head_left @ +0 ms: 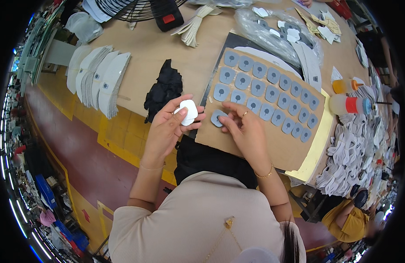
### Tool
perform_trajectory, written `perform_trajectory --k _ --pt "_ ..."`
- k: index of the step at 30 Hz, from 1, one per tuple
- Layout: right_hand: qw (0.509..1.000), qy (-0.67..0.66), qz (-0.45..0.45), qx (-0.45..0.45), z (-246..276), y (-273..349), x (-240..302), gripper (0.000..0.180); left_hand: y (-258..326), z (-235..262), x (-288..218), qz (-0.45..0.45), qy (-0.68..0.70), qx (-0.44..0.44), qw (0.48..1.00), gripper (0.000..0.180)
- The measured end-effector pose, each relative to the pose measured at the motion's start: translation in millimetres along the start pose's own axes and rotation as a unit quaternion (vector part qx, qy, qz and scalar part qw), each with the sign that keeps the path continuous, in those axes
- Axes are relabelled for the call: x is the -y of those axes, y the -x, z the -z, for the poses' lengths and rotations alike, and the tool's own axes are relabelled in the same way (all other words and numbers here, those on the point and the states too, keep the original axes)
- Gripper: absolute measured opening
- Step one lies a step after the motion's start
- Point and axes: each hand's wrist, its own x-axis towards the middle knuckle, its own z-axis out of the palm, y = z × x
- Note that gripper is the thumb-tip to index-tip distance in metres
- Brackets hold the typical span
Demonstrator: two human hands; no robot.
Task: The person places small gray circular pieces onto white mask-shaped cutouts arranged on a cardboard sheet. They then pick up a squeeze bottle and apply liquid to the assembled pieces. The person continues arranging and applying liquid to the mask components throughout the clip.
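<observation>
Rows of grey pads [272, 94] cover the cardboard sheet [255, 144] — its near part bare; right hand [246, 129] presses one down, left hand [169, 127] pinches white pieces [187, 111].

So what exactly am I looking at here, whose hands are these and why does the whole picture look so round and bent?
This is one picture from a wide fisheye camera worn on a person's head, looking down at their own two hands. That lens bends straight edges toward the rim, so the table looks curved.

The left hand holds a small stack of white rounded pieces. The right hand presses a grey rounded piece onto a brown cardboard sheet, which already carries rows of grey pieces like it.

Around it on the wooden table lie a black pile of material, fanned white cut shapes, two glue bottles and heaps of white parts. Another person in yellow is at the lower right.
</observation>
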Motion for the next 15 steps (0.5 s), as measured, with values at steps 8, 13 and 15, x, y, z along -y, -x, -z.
perform_trajectory --k 8,13,15 --pt "0.983 0.141 0.097 -0.061 -21 -22 -4 0.022 -1 14 12 -0.003 -0.004 -0.029 1.0 0.027" --pt "0.954 0.243 0.163 -0.069 -22 -21 -10 0.023 -4 10 17 0.019 -0.005 -0.037 0.999 0.025" --pt "0.946 0.273 0.168 -0.045 -19 -21 -11 0.022 -3 7 15 0.027 -0.018 -0.03 0.999 0.025"
